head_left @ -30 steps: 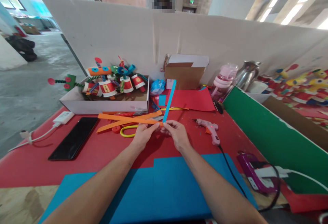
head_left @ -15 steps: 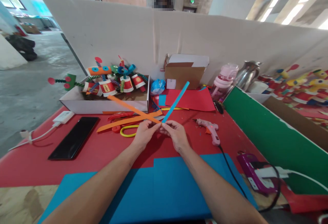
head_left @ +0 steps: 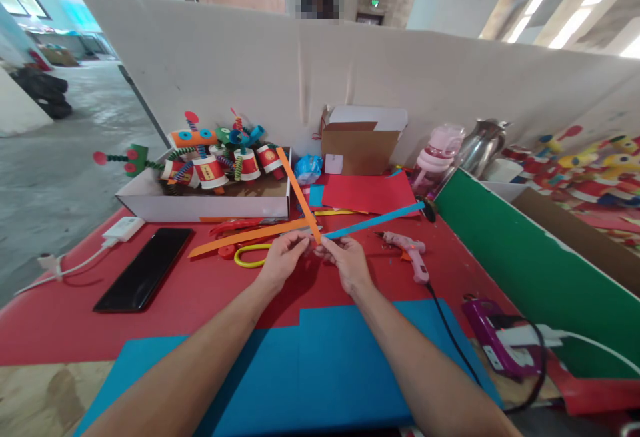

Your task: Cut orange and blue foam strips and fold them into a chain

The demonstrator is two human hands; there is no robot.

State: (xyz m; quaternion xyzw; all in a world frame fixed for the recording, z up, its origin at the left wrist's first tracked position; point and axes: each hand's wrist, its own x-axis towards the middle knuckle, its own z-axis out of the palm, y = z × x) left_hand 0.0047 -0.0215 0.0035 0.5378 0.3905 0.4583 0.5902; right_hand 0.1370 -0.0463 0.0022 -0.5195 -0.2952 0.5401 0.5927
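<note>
My right hand (head_left: pixel 346 262) pinches the joined ends of an orange paper strip (head_left: pixel 299 192) and a blue paper strip (head_left: pixel 373 222). Orange stretches up and away to the left, while blue slants out to the right. Beside that joint, my left hand (head_left: pixel 284 258) has its thumb and fingers drawn together. Whether anything is between those fingertips is too small to tell. Under and left of the hands lie another orange strip (head_left: pixel 245 237) and yellow-handled scissors (head_left: pixel 244 263), partly covered. A pink glue gun (head_left: pixel 411 250) rests right of my right hand.
Cup figures with paper-spring limbs fill a white box (head_left: pixel 210 207) at back left. A black phone (head_left: pixel 145 269) lies left. Blue sheets (head_left: pixel 345 364) cover the front. A green panel (head_left: pixel 530 270), purple power strip (head_left: pixel 500 340) and pink bottle (head_left: pixel 437 157) stand right.
The joined strips have turned clockwise: the orange one swung upward and the blue one down to the right. My left fingertips have drawn slightly away from the joint.
</note>
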